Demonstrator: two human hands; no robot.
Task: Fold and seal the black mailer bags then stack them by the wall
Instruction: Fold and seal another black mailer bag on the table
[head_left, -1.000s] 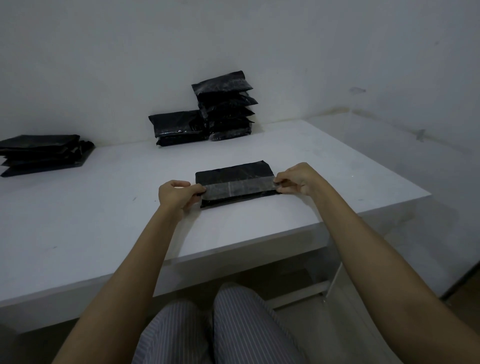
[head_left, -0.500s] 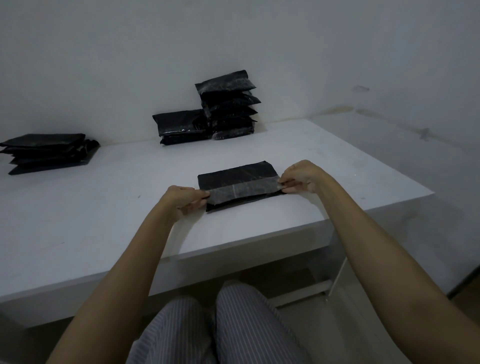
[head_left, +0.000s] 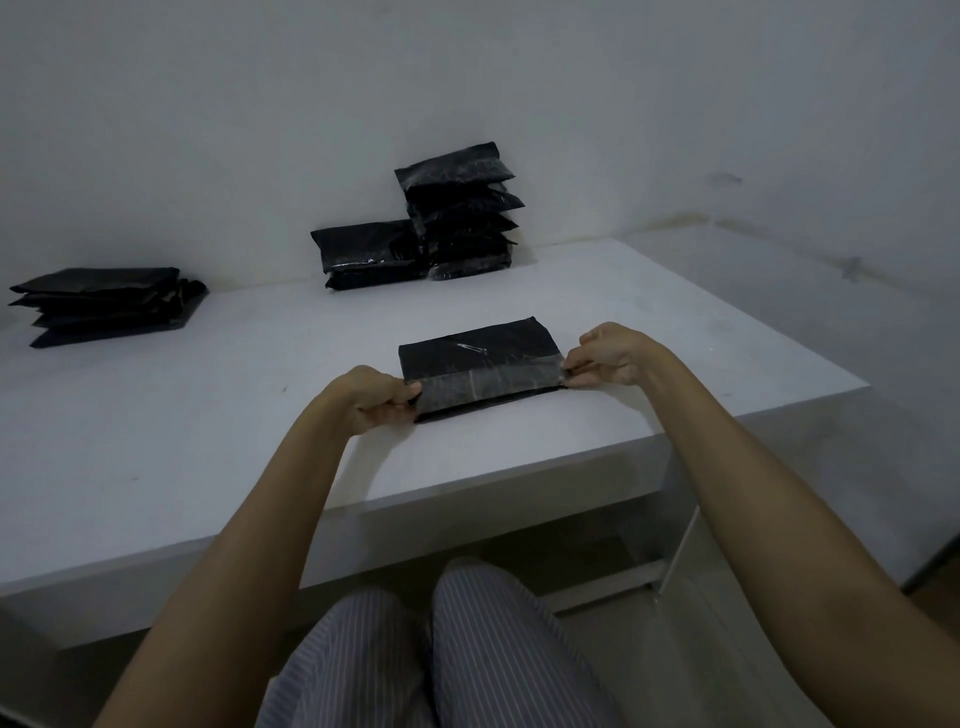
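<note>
Centre of the frame, and there's the black mailer bag (head_left: 475, 353) lying flat on the white table (head_left: 208, 415), a neat dark rectangle, slightly glossy, with a streak of light catching its upper surface. Along its near edge runs the flap (head_left: 491, 387), a paler, greyish, filmy-looking strip stretched taut from end to end and overlapping the black body. The left hand (head_left: 371, 397) is at the flap's left end, fingers curled in, pinching the corner. The right hand (head_left: 610, 353) mirrors it at the right end, thumb and fingertips closed on that corner, the other fingers tucked. Both forearms reach in from the bottom of the frame, over a pair of striped trousers (head_left: 415, 654). Up toward the top centre, against the wall (head_left: 467, 67), stands a tall stack of sealed bags (head_left: 462, 208), its packets piled unevenly with their edges fanning out to the right, and touching its left side a lower stack (head_left: 366, 252), shiny along its front edge. Far off at the left of the frame sits a flatter pile (head_left: 104, 304) of black bags, loosely layered; whether these are folded I cannot tell.
</note>
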